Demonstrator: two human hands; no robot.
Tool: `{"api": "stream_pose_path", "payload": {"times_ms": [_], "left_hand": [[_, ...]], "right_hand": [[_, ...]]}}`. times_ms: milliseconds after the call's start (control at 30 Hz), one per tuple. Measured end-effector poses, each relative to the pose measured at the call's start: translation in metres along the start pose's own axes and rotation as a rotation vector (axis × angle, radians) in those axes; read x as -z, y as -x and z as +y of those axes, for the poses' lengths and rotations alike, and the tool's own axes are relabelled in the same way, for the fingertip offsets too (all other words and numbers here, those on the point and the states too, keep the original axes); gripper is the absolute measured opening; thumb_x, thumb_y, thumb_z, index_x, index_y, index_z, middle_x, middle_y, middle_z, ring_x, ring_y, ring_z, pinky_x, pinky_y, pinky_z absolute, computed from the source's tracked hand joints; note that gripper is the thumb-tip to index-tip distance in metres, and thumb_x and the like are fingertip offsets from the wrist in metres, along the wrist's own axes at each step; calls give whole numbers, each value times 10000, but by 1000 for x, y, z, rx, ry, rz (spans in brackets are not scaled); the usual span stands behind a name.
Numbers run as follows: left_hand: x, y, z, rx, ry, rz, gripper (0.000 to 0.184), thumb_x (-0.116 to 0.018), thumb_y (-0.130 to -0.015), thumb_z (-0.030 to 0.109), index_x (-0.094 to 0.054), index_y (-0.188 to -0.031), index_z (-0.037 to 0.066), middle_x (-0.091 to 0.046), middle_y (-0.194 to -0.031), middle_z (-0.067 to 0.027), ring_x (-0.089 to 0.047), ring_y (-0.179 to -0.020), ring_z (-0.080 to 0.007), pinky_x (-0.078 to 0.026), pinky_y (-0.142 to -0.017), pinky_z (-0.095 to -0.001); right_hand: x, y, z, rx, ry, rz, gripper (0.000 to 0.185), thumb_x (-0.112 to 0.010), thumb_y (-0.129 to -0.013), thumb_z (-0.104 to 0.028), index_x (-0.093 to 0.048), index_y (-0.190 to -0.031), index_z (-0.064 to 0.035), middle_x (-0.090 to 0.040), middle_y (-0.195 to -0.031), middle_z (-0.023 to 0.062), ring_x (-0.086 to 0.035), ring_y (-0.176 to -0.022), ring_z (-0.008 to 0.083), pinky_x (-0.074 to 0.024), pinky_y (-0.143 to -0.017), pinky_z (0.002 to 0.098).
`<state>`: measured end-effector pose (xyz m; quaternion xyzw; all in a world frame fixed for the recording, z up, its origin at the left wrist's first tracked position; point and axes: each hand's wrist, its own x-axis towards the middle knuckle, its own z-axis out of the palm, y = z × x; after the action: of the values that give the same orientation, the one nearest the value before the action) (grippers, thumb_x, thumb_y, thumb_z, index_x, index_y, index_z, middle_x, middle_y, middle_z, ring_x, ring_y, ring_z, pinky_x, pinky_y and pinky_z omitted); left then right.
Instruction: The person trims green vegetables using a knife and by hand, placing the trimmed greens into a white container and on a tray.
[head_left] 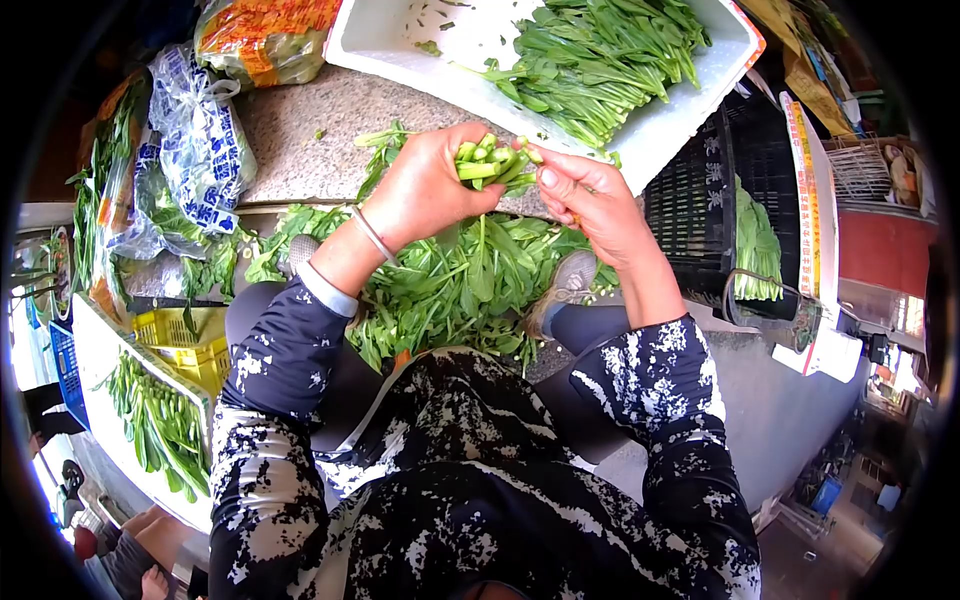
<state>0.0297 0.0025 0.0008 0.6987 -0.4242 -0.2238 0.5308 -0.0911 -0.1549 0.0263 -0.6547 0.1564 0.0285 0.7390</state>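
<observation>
My left hand (432,188) is closed around a small bunch of leafy green stalks (482,170), whose thick cut ends point up and toward the right. At the right side of that bunch, my right hand (600,205) pinches the tip of one green stalk (533,156) between thumb and fingers. Below both hands, a large loose heap of leafy greens (470,285) lies on the ground between my shoes. Just beyond the hands stands a white foam box (440,75), with a stack of trimmed greens (610,65) in its right half.
Plastic bags (205,150) of greens stand at upper left, by a stone slab (300,140). A black crate (690,190) with more greens is on the right. At left are a second foam box (95,400) holding greens and a yellow crate (190,340). Another person's hand (155,583) shows at lower left.
</observation>
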Motion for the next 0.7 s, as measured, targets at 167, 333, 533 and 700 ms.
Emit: {"api": "stream_pose_path", "payload": {"times_ms": [167,333,533,700], "left_hand": [[0,-1,-4,36,29,-48,209,-689,-679,32,-551,-836,43,-584,-731,13,-528,-680,-38,-452,-625,-205],[2,0,-5,76,118,-71,205,-688,-678,14,-549,-826,47,-576,-729,27,-510,-662,-28,-443,-615,-195],[9,0,4,259,563,24,290,-670,-689,11,-535,-943,54,-594,-873,-25,-547,-762,-98,-455,-732,-247],[17,-3,10,326,897,-2,397,-582,-746,73,-455,-1118,14,-583,-1021,-111,-569,-887,-168,-490,-764,-301]], "right_hand": [[4,-3,9,14,29,28,360,-576,-855,-207,-540,-1153,-7,-440,-640,-57,-349,-547,28,-290,-473,171],[7,-5,10,-41,-68,62,348,-577,-854,-227,-554,-1147,-40,-440,-613,-64,-328,-512,29,-285,-458,175],[88,-57,15,-81,468,620,618,-696,-701,-446,-546,-1154,-54,-563,-630,0,-455,-497,66,-391,-452,220],[174,-104,46,252,277,1242,330,-682,-763,-259,-582,-908,20,-623,-673,91,-521,-441,126,-376,-395,240]]}}
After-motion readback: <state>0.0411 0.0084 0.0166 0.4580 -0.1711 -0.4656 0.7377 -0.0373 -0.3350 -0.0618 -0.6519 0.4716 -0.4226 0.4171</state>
